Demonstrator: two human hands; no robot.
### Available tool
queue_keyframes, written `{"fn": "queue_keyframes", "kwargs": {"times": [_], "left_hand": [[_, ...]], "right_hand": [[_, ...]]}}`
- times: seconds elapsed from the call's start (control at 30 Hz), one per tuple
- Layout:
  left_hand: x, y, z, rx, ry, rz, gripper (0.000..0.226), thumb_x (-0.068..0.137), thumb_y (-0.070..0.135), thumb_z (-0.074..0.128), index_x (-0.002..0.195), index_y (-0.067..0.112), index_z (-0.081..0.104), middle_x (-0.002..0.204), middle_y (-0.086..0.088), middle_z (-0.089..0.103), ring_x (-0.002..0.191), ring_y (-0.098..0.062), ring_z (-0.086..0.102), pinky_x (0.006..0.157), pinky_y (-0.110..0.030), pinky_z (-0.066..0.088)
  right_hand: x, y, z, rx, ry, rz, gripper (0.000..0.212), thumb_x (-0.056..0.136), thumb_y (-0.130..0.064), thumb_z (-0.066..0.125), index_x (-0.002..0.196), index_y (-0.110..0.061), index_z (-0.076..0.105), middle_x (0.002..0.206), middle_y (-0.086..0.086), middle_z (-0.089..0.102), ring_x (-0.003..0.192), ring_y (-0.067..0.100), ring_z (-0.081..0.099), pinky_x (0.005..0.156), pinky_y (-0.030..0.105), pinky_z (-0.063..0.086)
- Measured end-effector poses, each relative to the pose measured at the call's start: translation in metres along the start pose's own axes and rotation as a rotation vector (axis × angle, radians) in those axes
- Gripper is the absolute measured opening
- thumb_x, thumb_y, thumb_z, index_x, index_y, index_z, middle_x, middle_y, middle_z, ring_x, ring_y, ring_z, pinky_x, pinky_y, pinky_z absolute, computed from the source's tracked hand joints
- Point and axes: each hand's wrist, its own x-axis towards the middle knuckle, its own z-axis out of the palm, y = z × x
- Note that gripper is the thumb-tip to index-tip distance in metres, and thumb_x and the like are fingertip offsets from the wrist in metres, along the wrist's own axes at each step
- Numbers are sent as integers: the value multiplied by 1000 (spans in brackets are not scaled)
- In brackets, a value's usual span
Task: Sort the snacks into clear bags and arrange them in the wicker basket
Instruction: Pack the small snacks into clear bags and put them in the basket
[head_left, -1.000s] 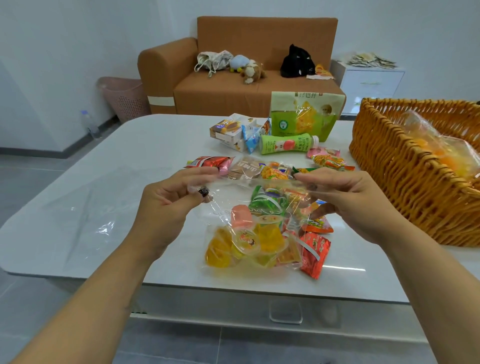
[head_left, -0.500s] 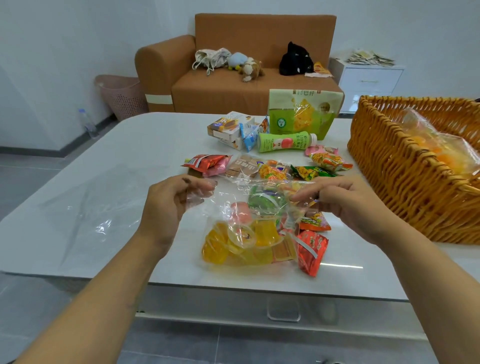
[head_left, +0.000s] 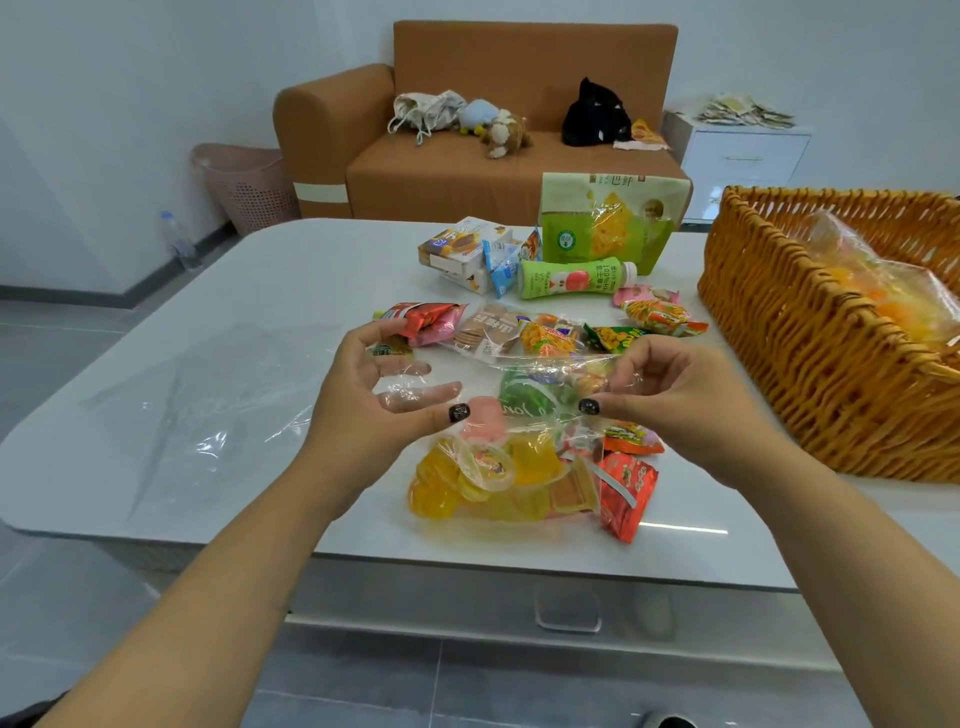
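Note:
A clear bag (head_left: 498, 483) holding yellow, pink and green jelly cups lies near the front of the white table (head_left: 291, 291). My left hand (head_left: 363, 410) holds the bag's upper left edge, with plastic draped over its fingers and the thumb beneath. My right hand (head_left: 675, 400) pinches the upper right edge between thumb and curled fingers. The bag's mouth is stretched between them. The wicker basket (head_left: 779, 343) stands on the right and contains another filled clear bag (head_left: 883, 291).
Loose snack packets (head_left: 550, 338) lie just behind the bag, and a red packet (head_left: 626, 491) sits beside it. Farther back are a green bottle (head_left: 571, 278), a green pouch (head_left: 602, 223) and small boxes (head_left: 462, 249). A flat empty clear bag (head_left: 208, 415) lies on the left.
Both hands have turned so their thumbs now show under the bag's top edge. The bag's mouth has been lifted and spread a little wider.

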Motion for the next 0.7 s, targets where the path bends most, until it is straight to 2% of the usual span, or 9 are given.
{"fn": "queue_keyframes", "kwargs": {"times": [0.07,0.17,0.23,0.33,0.4,0.47,0.53,0.6,0.7], "left_hand": [[-1,0,-2,-18,-14,-7,74,67,-7,82,125,28,51,121,1,63,88,-14,74,69,-18,57],[-4,-3,-3,35,-32,-1,58,71,-3,81,118,24,61,124,7,64,90,-11,74,88,-27,53],[-6,-3,-3,103,-34,-7,43,73,4,82,110,22,69,120,11,67,90,-3,72,94,-25,49],[-8,-3,-2,162,-9,28,20,73,11,83,91,19,79,114,14,70,95,4,68,88,-21,55],[-10,-2,0,174,-4,41,15,74,11,82,88,16,78,106,13,73,98,2,67,90,-24,55],[-12,0,2,149,-36,44,10,76,8,79,84,10,73,99,10,76,99,-3,69,93,-31,54],[-16,2,5,129,-98,54,10,80,4,75,82,7,66,96,7,77,99,-8,71,93,-35,54],[-19,4,7,123,-147,56,12,82,3,73,83,4,61,94,7,77,97,-9,71,88,-31,55],[-23,6,7,110,-182,73,22,77,9,78,89,5,60,92,6,77,95,-8,72,81,-24,57]], "right_hand": [[1,1,-3,16,-4,-1,19,67,0,79,72,-4,61,70,16,66,65,20,67,67,31,57],[4,2,-4,-10,-4,23,20,72,8,75,71,-6,60,68,6,66,67,20,65,70,32,57],[4,-2,-1,-73,-5,43,22,74,4,76,73,-10,60,72,4,66,70,19,65,71,33,54],[2,-13,4,-500,19,15,31,75,-20,81,94,-21,56,108,-2,59,99,17,56,84,29,45],[-3,-25,11,-726,24,-113,62,69,-43,80,120,-30,48,129,-7,46,118,10,43,96,24,33],[-7,-37,24,-767,-24,-230,83,64,-64,70,135,-33,40,138,-11,44,129,11,38,111,35,28],[-9,-38,40,-825,-94,-273,79,65,-72,61,134,-36,43,132,-14,53,127,10,44,113,49,26],[-10,-34,52,-797,-130,-252,67,71,-65,65,128,-34,50,118,-15,62,117,8,53,110,49,31],[-10,-31,55,-684,-115,-228,59,68,-59,72,117,-30,61,105,-13,68,103,7,61,95,43,45]]}}
